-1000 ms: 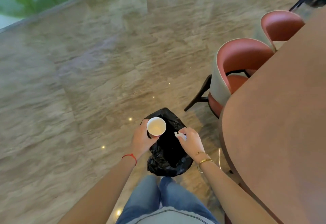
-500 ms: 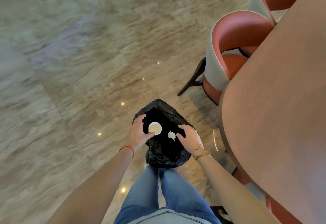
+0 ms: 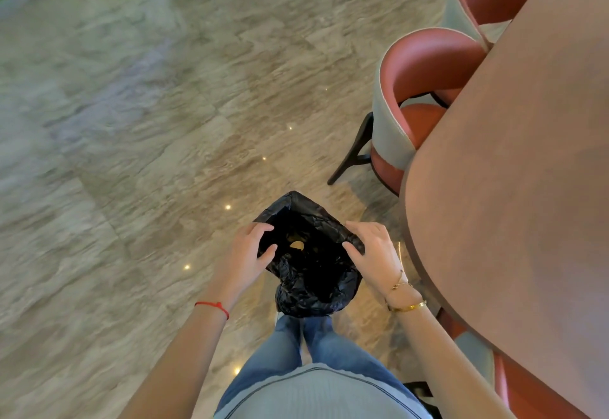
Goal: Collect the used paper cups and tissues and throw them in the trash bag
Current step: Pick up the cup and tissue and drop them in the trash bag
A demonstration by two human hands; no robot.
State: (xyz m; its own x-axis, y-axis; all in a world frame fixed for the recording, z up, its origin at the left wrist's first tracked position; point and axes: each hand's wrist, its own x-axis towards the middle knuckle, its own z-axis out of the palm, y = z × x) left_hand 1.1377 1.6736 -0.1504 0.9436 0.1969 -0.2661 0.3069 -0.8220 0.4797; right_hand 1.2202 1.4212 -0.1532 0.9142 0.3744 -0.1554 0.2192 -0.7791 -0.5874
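A black trash bag hangs open in front of my legs. My left hand grips the left side of its rim, thumb inside and fingers over the edge. My right hand holds the right side of the rim the same way. Deep inside the bag a paper cup shows as a small pale round spot. The tissue is out of sight in the dark of the bag.
A brown oval table fills the right side, its edge close to my right arm. Two red and grey chairs are tucked against it further ahead. Glossy stone floor stretches to the left and ahead.
The cup left my left hand and the tissue left my right hand; both dropped into the bag. Both hands now hold only the bag's rim, spread wider.
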